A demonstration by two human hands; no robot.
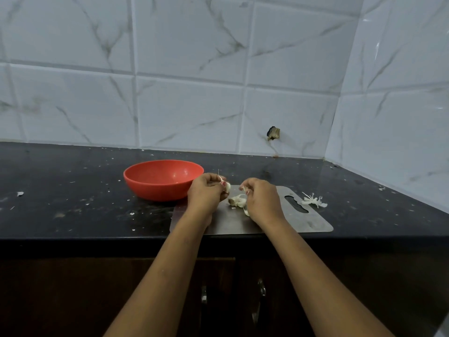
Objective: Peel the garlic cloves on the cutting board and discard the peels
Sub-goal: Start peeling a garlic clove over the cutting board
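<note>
Forearms (170, 276) crossed the counter's (73, 190) near edge, a red bowl (162, 180) sat just left of the left hand (206, 190) pinching a garlic clove (227, 187), loose cloves (237, 201) lay beneath the right hand (261, 200) pinching a peel strip (245, 190), and discarded peels (313, 201) lay past the cutting board's (303, 220) bare right edge.

The black counter (73, 190) holds a red bowl (162, 181), a shiny metal cutting board (303, 220) beside it, and white peels (313, 201) just by the board.

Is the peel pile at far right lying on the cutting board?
No, the peel pile lies on the black counter, just beside the cutting board.
</note>
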